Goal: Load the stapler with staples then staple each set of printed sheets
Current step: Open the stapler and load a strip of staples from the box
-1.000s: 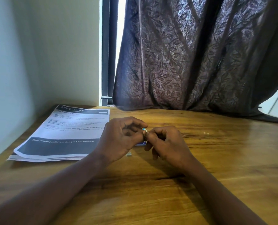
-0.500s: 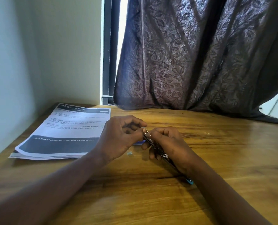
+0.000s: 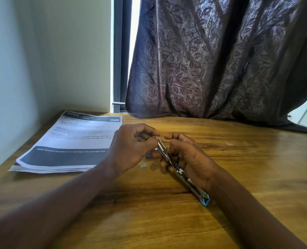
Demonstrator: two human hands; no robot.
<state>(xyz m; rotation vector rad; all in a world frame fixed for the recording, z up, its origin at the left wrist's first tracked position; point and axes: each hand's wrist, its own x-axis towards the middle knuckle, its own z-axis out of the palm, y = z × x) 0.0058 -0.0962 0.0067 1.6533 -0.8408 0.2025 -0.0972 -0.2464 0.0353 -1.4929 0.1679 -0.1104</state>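
A metal stapler (image 3: 182,174) with a blue end lies folded open along my right palm, its shiny staple channel facing up and its far tip near my left fingers. My right hand (image 3: 190,159) grips it from the side. My left hand (image 3: 133,146) pinches something small at the channel's far tip; I cannot make out staples in the fingers. Between and behind the hands peeks a small blue staple box (image 3: 149,155), mostly hidden. A stack of printed sheets (image 3: 73,142) lies on the table to the left.
A tiny blue scrap (image 3: 143,165) lies on the wooden table (image 3: 256,177) just below my left hand. A small bent staple (image 3: 229,144) lies to the right. A wall (image 3: 14,78) closes the left side, and a dark curtain (image 3: 221,60) hangs behind the table.
The stapler, hidden inside my fingers a second ago, has swung open and now stretches back along my right palm toward me. Both hands stay in the same spot.
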